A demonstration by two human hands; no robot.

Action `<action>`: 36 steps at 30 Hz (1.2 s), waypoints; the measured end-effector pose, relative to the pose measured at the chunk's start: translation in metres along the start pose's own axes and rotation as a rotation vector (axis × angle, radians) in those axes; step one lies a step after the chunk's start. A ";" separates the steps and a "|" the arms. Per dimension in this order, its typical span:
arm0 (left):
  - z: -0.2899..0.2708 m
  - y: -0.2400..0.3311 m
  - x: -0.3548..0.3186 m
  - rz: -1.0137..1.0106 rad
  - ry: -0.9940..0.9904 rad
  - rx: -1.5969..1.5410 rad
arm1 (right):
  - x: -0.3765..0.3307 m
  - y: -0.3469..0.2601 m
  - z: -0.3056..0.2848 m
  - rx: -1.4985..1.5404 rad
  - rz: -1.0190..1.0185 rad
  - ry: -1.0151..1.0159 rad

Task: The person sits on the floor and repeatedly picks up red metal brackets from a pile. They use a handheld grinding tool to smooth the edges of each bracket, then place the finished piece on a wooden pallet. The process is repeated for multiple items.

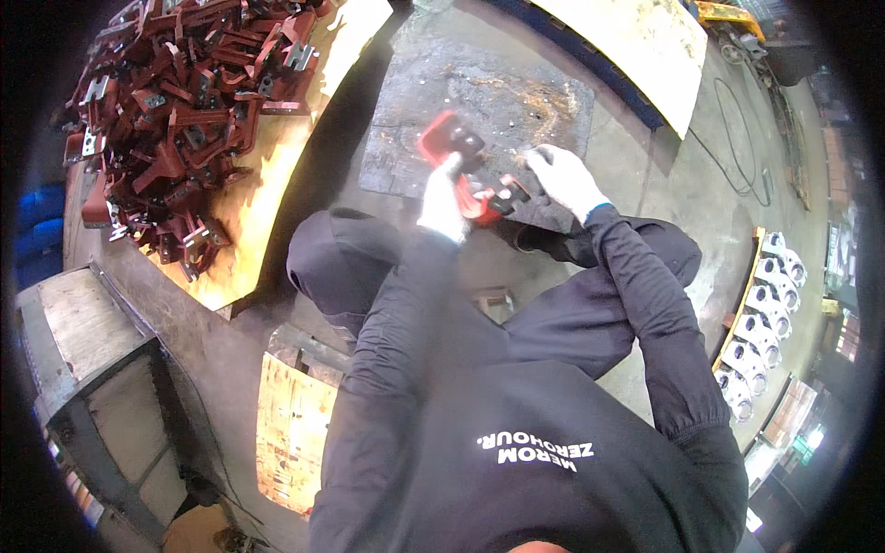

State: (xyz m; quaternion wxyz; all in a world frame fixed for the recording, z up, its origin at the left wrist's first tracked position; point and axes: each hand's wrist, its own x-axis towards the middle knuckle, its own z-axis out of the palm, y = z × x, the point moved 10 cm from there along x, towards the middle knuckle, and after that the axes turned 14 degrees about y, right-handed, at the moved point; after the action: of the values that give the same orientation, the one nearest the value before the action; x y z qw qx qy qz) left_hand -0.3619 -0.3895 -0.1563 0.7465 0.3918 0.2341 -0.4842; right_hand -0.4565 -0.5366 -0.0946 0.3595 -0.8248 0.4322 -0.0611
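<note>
My left hand, in a white glove, is closed around a red bracket. The bracket is smeared by motion; one broad end with a dark block on it rises past my fingers, and the other end curves down toward my right. To the right of it is my right hand, also gloved, with the fingertips drawn together in a pinch. Whatever the pinch holds is too small to make out. A gap separates this hand from the bracket. Both hands are above my knees, over a dark, stained plate on the floor.
A large heap of similar red brackets covers a wooden board at the left. Far right, a row of silvery ring-shaped castings stands on a pallet. A light wooden panel lies ahead; a dark metal bin stands lower left.
</note>
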 end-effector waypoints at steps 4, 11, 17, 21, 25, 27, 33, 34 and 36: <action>-0.014 0.008 0.009 0.029 0.121 -0.050 | -0.049 -0.048 -0.060 -0.126 -0.163 0.167; -0.012 0.021 -0.013 0.133 0.241 0.001 | -0.103 -0.087 -0.047 -0.386 -0.529 0.174; -0.008 0.022 -0.025 0.111 0.261 -0.031 | -0.087 -0.100 -0.044 -0.574 -0.585 0.239; -0.022 0.015 -0.004 0.127 0.242 -0.046 | -0.080 -0.104 -0.039 -0.627 -0.571 0.178; -0.034 0.020 0.017 0.366 0.153 0.186 | -0.079 -0.108 -0.036 -0.681 -0.617 0.193; -0.028 0.014 0.010 0.219 0.184 0.045 | -0.080 -0.106 -0.035 -0.702 -0.624 0.201; -0.021 0.011 -0.004 0.060 0.249 -0.090 | -0.085 -0.115 -0.038 -0.699 -0.672 0.220; -0.020 0.011 -0.004 0.050 0.247 -0.093 | -0.083 -0.113 -0.037 -0.705 -0.653 0.223; -0.015 0.009 0.001 0.021 0.223 -0.134 | -0.077 -0.107 -0.037 -0.724 -0.605 0.230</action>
State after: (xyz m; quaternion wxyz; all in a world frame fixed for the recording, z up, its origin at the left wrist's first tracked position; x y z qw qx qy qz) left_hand -0.3533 -0.3760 -0.1626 0.7451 0.3951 0.3434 -0.4132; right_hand -0.4477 -0.4583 0.0180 -0.0345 -0.9735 0.2033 -0.0993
